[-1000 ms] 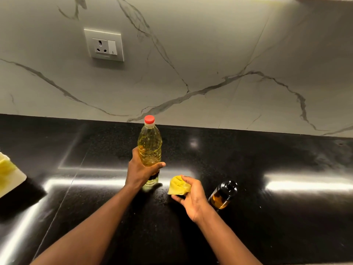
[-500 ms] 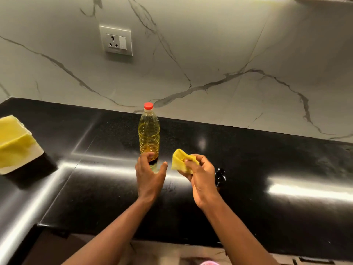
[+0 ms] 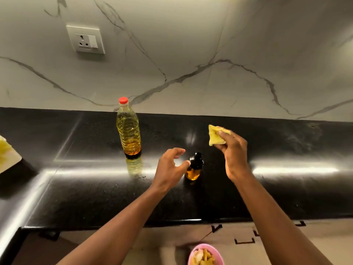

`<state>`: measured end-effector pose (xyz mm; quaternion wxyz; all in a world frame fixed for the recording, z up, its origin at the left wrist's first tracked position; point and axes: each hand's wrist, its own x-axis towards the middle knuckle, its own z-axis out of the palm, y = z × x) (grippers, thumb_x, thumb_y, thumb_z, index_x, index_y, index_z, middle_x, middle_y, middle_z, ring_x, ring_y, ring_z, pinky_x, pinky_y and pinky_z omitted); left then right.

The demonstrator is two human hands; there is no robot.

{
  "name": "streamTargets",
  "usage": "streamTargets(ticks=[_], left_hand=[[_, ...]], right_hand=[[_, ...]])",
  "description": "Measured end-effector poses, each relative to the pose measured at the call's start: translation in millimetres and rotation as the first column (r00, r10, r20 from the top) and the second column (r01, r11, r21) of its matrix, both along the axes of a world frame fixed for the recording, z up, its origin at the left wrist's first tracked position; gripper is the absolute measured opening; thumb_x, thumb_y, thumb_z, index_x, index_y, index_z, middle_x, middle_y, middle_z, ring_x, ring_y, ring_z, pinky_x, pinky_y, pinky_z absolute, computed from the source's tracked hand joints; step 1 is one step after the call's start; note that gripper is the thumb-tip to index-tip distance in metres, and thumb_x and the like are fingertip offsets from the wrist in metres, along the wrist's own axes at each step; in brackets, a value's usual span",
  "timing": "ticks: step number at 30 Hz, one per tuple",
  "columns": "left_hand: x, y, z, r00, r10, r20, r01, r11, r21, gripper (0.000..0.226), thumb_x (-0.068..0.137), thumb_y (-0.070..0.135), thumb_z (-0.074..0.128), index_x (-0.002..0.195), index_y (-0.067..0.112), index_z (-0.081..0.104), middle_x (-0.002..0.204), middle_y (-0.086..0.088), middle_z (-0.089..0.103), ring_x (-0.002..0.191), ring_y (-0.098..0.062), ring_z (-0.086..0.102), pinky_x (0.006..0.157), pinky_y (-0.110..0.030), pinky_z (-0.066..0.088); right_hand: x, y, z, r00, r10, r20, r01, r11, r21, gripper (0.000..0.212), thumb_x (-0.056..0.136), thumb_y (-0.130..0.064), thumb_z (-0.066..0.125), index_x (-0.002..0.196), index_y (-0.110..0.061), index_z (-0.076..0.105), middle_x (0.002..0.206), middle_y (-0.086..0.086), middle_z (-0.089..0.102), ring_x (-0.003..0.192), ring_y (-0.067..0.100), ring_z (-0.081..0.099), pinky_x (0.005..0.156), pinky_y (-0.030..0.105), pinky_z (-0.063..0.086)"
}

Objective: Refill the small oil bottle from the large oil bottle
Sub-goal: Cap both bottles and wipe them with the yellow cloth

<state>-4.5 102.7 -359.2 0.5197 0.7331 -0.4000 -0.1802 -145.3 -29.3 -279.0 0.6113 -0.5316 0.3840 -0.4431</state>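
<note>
Black counter [image 3: 286, 188] bore large oil bottle [image 3: 129, 131], capped, upright; small oil bottle [image 3: 193, 168] just beside left hand [image 3: 168, 169], fingers half-curled, empty; right hand [image 3: 235, 155] fingers pinched yellow cloth [image 3: 215, 136]

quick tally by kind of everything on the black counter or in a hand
Bottles: 2, the large oil bottle and the small oil bottle
Cloths: 1, the yellow cloth pinched in the right hand
Cut-off pieces: 1, a white item with something yellow on it at the left edge
Total: 4
</note>
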Motion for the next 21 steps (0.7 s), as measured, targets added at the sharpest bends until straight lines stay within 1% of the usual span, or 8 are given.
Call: streamTargets(ticks=[2,4,8,11,15,16,19,21], left_hand=[[-4.4,-5.4,-1.4,0.998,-0.061,-0.001,0.061,0.995,0.078,0.051,0.087,0.031,0.082,0.135,0.020,0.066,0.131,0.006,0.065,0.120,-0.009,0.061,0.099,-0.033,0.054],[-7.4,-11.1,-3.5,0.995,-0.102,0.011,0.099,0.984,0.149,0.063,0.087,0.033,0.083,0.143,0.017,0.061,0.139,-0.001,0.061,0.128,-0.015,0.058,0.106,-0.039,0.052],[-10.8,-22.1,-6.2,0.990,-0.130,0.050,0.116,0.968,0.224,0.072,0.088,0.033,0.082,0.150,0.010,0.055,0.148,-0.009,0.057,0.138,-0.024,0.053,0.115,-0.038,0.043],[-9.5,-30.2,-5.7,0.977,-0.175,0.124,0.139,0.957,0.256,0.069,0.089,0.033,0.081,0.148,0.008,0.055,0.147,-0.010,0.059,0.138,-0.026,0.053,0.110,-0.030,0.039],[-9.6,-39.0,-5.3,0.969,-0.179,0.172,0.129,0.954,0.271,0.047,0.090,0.028,0.080,0.132,0.009,0.070,0.129,-0.012,0.069,0.124,-0.028,0.062,0.103,-0.035,0.044],[-9.7,-40.0,-5.4,0.966,-0.186,0.177,0.133,0.953,0.272,0.038,0.090,0.027,0.079,0.124,0.010,0.074,0.121,-0.012,0.071,0.117,-0.029,0.065,0.099,-0.038,0.048],[-10.1,-40.7,-2.8,0.967,-0.191,0.167,0.146,0.957,0.249,0.027,0.090,0.022,0.078,0.114,0.009,0.078,0.110,-0.011,0.075,0.104,-0.026,0.068,0.091,-0.042,0.053],[-10.4,-41.2,-0.8,0.971,-0.178,0.158,0.135,0.959,0.250,0.027,0.090,0.021,0.078,0.114,0.009,0.079,0.108,-0.009,0.075,0.101,-0.023,0.068,0.090,-0.040,0.054]], right_hand=[[-5.2,-3.4,-17.8,0.999,0.013,-0.053,-0.011,0.999,0.046,0.037,0.089,-0.038,0.066,0.115,-0.015,0.079,0.123,0.013,0.073,0.118,0.027,0.068,0.101,0.047,0.060],[-7.4,-2.7,-36.2,0.984,0.024,-0.177,-0.018,0.999,0.034,0.037,0.095,-0.035,0.066,0.123,-0.014,0.077,0.126,0.006,0.073,0.120,0.023,0.067,0.104,0.045,0.057],[-5.5,2.8,-68.0,0.838,0.051,-0.544,-0.158,0.975,-0.153,0.039,0.101,-0.001,0.056,0.136,-0.008,0.071,0.146,0.005,0.064,0.135,0.017,0.059,0.115,0.030,0.045],[-3.3,14.3,-77.7,0.768,0.052,-0.638,-0.241,0.947,-0.213,0.042,0.102,0.003,0.055,0.142,-0.006,0.065,0.146,0.009,0.065,0.140,0.020,0.058,0.119,0.025,0.040],[-7.0,35.8,-82.1,0.733,0.086,-0.675,-0.330,0.913,-0.242,0.046,0.105,0.001,0.051,0.150,-0.006,0.056,0.149,0.010,0.061,0.134,0.005,0.051,0.103,-0.005,0.026],[-8.6,39.8,-84.6,0.730,0.089,-0.677,-0.345,0.904,-0.253,0.047,0.106,0.000,0.050,0.153,-0.007,0.053,0.153,0.010,0.058,0.135,0.003,0.047,0.104,-0.006,0.023],[-12.2,40.4,-92.1,0.710,0.131,-0.692,-0.390,0.892,-0.230,0.050,0.110,-0.009,0.046,0.161,-0.012,0.042,0.166,0.005,0.043,0.154,0.010,0.035,0.127,0.019,0.022],[-12.4,36.9,-93.8,0.711,0.151,-0.687,-0.382,0.903,-0.196,0.050,0.112,-0.012,0.045,0.161,-0.013,0.040,0.168,0.003,0.041,0.157,0.014,0.032,0.129,0.028,0.022]])
